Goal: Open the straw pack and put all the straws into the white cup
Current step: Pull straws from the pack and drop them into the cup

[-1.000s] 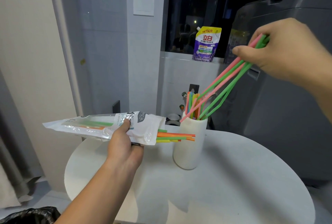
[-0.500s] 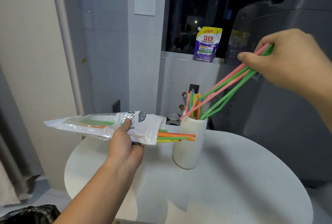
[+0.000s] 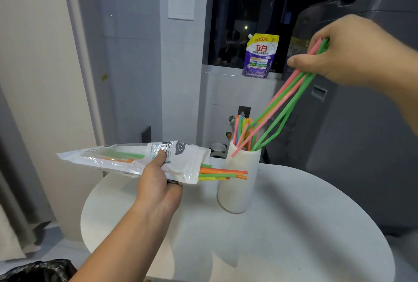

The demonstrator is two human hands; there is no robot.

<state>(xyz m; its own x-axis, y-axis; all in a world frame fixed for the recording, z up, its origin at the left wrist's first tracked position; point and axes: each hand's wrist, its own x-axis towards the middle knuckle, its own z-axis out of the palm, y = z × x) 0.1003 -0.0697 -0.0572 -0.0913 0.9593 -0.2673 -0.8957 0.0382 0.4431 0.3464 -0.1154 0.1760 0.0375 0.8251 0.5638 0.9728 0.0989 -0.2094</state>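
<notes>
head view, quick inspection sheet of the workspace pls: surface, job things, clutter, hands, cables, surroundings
surface: round white table, the cup stands on it.
job's things: cup upright, part filled; pack open, straws sticking out of its mouth; pink and green bunch slants into the cup, one pink tip looks outside the rim.
clutter: black bag lower left; pouch on the sill.
grippers: left hand holds the pack; right hand pinches the bunch's top.
cables: nothing seen.
surroundings: grey appliance, dark window, wall switch.

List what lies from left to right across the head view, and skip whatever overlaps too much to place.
Black bag → straw pack → white cup → right hand, gripping pink and green straws.
</notes>
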